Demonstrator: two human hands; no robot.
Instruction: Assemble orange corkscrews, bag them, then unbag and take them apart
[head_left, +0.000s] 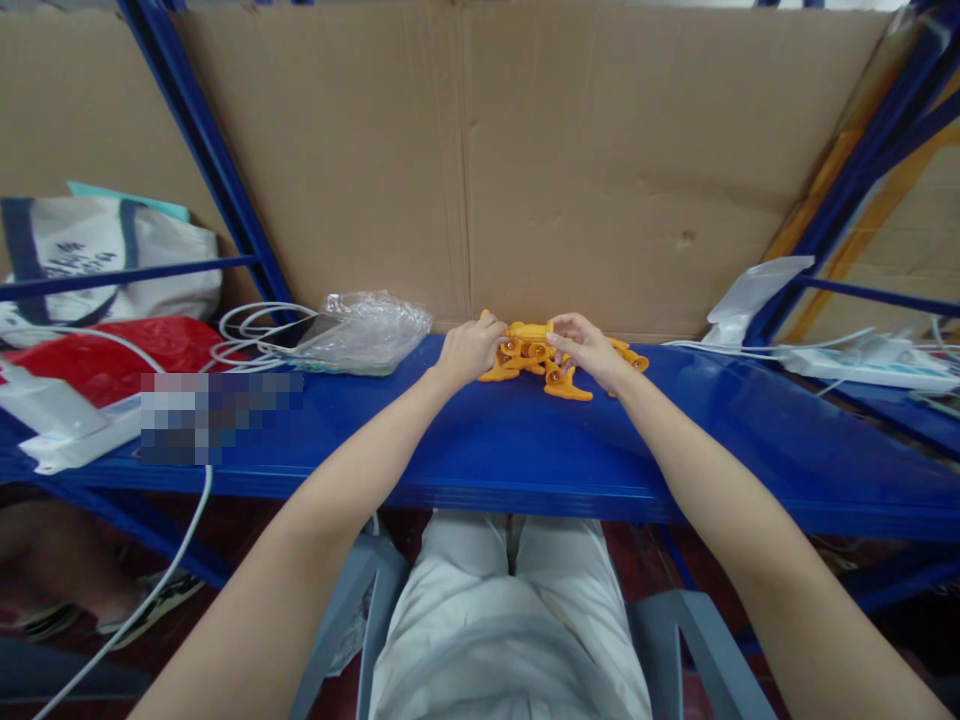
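Orange-yellow parts (568,387) lay in a cluster at the centre of the frame, on a blue shelf (525,445). The left hand (471,350) and the right hand (589,350) held 1 yellow piece (529,330) over them, fingers curled nearly closed at its 2 ends; how firmly they pressed could not be told. Clear plastic packaging (367,335) lay left of centre, a red bag (142,345) farther left, and a white power strip (877,370) near the right edge.

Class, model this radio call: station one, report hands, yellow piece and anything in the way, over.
Left hand, right hand: gripping yellow piece. Other yellow pieces crowd close below.
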